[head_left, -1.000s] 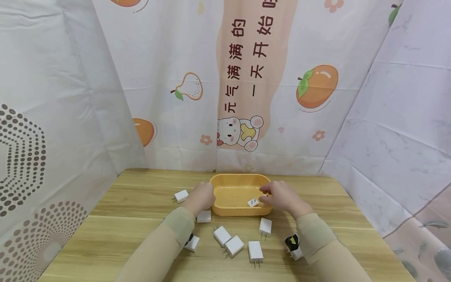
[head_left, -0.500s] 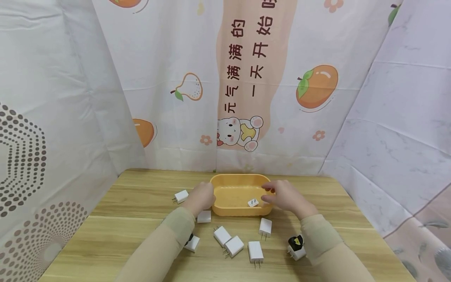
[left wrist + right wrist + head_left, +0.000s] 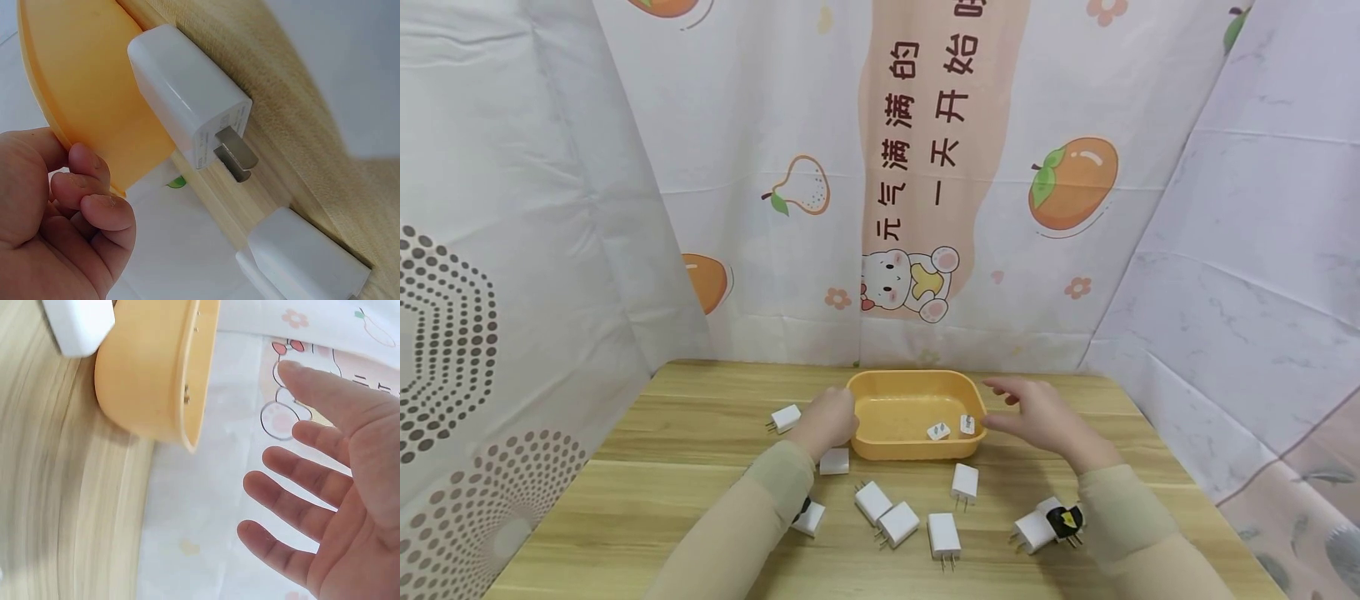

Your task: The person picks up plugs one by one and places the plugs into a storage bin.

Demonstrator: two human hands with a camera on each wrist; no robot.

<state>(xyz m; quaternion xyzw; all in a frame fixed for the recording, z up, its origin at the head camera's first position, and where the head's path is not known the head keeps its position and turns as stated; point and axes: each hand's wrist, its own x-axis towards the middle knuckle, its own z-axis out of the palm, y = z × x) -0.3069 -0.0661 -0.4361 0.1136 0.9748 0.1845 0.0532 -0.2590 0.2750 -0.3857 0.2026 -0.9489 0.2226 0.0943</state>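
My left hand (image 3: 831, 417) pinches the left rim of a yellow plastic bin (image 3: 917, 451). In the left wrist view its thumb and curled fingers (image 3: 105, 211) meet at the bin's edge. Two white charger plugs, one left (image 3: 937, 431) and one at the right end (image 3: 967, 425), stand in the bin with their prongs up. Just beyond the bin's right end, my right hand (image 3: 1037, 412) is held with thumb and fingers spread and nothing in it. A white charger plug (image 3: 187, 94) lies close to the bin in the left wrist view.
On the wooden table (image 3: 700, 483) lie several more white charger plugs, such as one at front centre (image 3: 943, 535) and one near the right forearm (image 3: 1033, 531). Another sits left of the bin (image 3: 786, 417). A printed curtain (image 3: 775, 275) hangs behind the table.
My right hand has drawn back to the right from the bin's end, its fingers spreading. A second charger plug now shows inside the bin. The left hand stays put.
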